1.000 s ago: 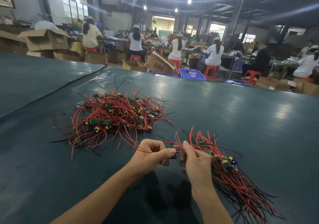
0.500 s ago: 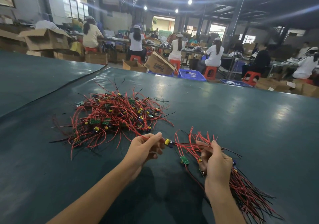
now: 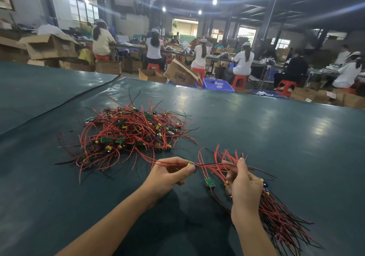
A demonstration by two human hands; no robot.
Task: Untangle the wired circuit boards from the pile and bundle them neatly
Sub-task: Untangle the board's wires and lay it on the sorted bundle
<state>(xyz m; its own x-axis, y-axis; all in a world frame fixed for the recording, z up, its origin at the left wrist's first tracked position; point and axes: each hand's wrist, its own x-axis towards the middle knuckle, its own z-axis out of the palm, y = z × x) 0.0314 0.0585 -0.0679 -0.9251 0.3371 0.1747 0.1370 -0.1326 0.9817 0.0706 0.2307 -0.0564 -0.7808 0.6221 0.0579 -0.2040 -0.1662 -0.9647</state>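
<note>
Head view puts the left hand (image 3: 169, 174) low and near the middle, its fingers curled and its thumb and forefinger pinching a small yellow and blue part (image 3: 190, 165) at their tips. Thin red and black wires (image 3: 213, 164) run from that pinch across the gap to the right hand (image 3: 245, 184), drawn nearly level between the 2 hands.

The right hand is closed round the upper end of the bundle (image 3: 280, 222), gripping it where small yellow and blue parts cluster by its palm. From below that wrist the bundle's red and black tails fan out toward the lower right and lie on the table (image 3: 276, 137), which has a dark green cover. Loose red wire ends stand up just beyond the right hand's fingertips.

1 green circuit board (image 3: 209, 182) hangs just under the stretched wires, between the 2 hands and nearer the right; whether it touches the table I cannot tell.

Beyond the left hand and off to its left lies the pile (image 3: 128, 135), a tangle of red and black wires with green boards and yellow parts in it. A few red leads trail from the pile to the left hand's knuckles; the pile lies well apart from the bundle.

Far beyond both hands, past the table's far edge, people sit on red stools (image 3: 239, 82) at benches, with cardboard boxes (image 3: 49, 46) and a blue basket (image 3: 217, 85) on the floor.
</note>
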